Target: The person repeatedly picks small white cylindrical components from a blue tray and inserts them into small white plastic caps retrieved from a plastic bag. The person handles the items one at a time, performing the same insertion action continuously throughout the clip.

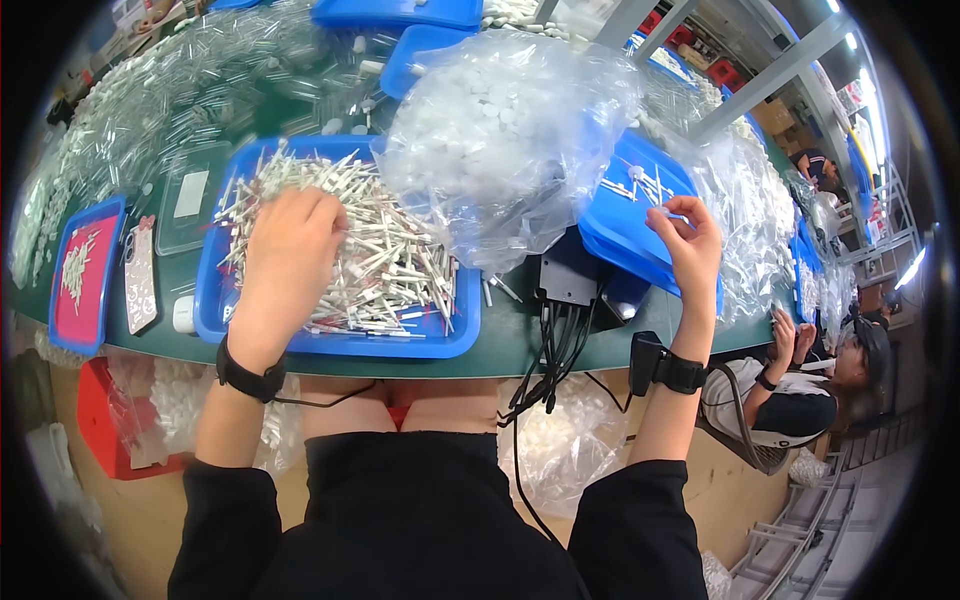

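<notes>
A large blue tray (465,330) in front of me holds a heap of thin white sticks (375,270) with some red parts. My left hand (295,240) rests on the heap, palm down, its fingers curled inward among the sticks; the fingertips are hidden. My right hand (692,240) is raised over a smaller blue tray (620,225) that has a few white sticks (645,182) in it. Its thumb and forefinger are pinched together around something small and pale that is too small to name.
A clear bag of white round pieces (500,130) stands between the trays. A black box with cables (570,275) sits at the table edge. Left are a phone (140,275) and a pink-lined tray (85,270). Clear tubes (230,80) cover the back. Another person (785,390) sits at right.
</notes>
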`<state>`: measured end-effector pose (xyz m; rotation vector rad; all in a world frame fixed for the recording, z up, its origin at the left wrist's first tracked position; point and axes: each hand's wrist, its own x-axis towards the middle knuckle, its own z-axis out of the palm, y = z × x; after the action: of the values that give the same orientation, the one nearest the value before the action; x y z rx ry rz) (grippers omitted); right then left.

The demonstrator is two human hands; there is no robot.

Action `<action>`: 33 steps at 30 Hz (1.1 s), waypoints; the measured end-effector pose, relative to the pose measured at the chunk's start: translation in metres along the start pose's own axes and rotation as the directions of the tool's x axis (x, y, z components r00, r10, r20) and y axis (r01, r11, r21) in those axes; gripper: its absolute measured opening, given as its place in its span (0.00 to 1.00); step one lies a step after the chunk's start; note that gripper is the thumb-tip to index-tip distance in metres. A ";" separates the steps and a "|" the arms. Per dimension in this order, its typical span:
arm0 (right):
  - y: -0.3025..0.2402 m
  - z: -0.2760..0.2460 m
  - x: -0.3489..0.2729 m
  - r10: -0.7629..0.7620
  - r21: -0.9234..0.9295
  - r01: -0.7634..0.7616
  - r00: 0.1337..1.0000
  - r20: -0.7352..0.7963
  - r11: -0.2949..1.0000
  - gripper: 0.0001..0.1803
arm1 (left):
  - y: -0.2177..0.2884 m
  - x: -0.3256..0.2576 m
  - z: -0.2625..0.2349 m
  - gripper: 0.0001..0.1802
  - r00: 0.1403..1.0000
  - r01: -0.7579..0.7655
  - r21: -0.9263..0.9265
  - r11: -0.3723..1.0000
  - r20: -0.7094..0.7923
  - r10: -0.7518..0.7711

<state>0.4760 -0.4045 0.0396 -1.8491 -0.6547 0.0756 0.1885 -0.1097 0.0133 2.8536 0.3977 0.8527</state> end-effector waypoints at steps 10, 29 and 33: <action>-0.024 0.013 -0.021 -0.120 0.356 0.079 0.988 0.095 0.931 0.11 | 0.003 -0.002 -0.016 0.08 0.978 0.124 -0.244 0.962 -0.133 -0.160; -0.009 0.024 0.002 -0.040 0.002 0.040 0.999 0.025 0.999 0.08 | 0.006 -0.006 -0.009 0.06 0.861 0.017 -0.741 0.671 -0.330 -0.387; -0.009 0.022 0.006 -0.300 -0.594 0.254 0.954 0.023 0.763 0.10 | 0.011 -0.005 -0.017 0.07 0.891 0.070 -0.914 0.399 -0.123 -0.436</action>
<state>0.4691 -0.3812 0.0411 -2.3115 -0.9731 -0.4450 0.1773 -0.1212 0.0267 1.5680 0.2753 1.0671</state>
